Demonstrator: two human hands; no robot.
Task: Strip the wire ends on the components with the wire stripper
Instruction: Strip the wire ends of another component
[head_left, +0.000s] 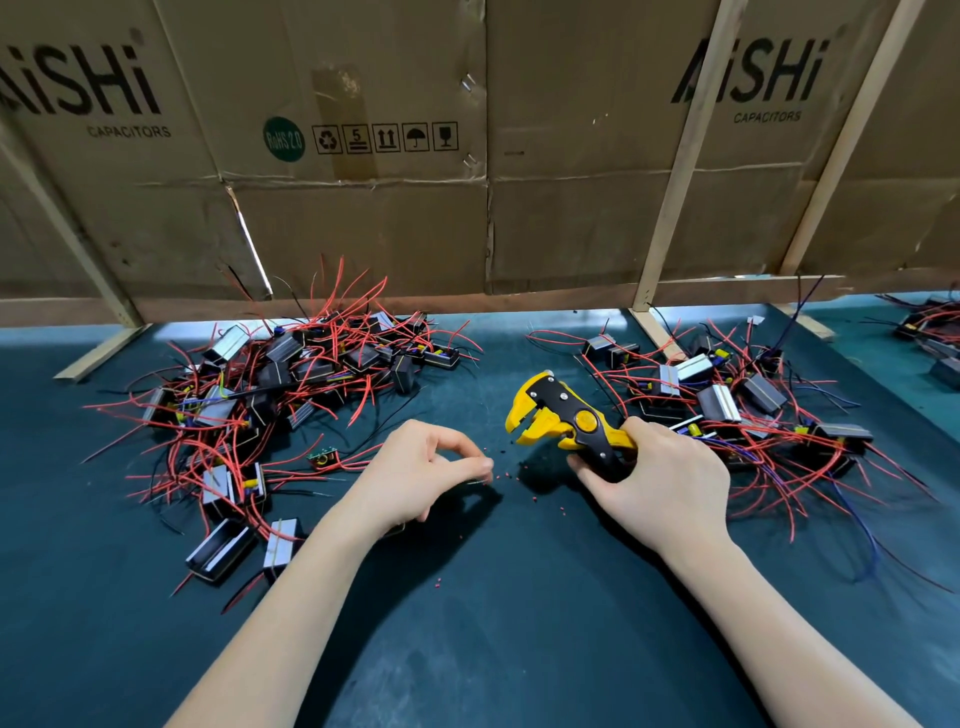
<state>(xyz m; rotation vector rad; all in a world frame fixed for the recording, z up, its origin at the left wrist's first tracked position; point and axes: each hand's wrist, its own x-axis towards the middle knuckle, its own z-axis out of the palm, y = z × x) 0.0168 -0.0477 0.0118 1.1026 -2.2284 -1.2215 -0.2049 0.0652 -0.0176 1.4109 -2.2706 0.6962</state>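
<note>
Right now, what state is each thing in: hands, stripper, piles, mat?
Left hand: fingertips pinched on a thin wire end, above the mat.
Right hand: grips the stripper handles.
Stripper: held, head open, no wire in it.
Left pile: heaped, tangled.
Right pile: heaped, tangled.
Mat: dotted with insulation bits.

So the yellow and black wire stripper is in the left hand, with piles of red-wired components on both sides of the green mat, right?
Not quite. The head view shows the wire stripper gripped in the right hand, not the left. The left hand is pinching something small, too fine to identify. The rest holds: piles of red-wired components lie on both sides of the green mat.
</note>
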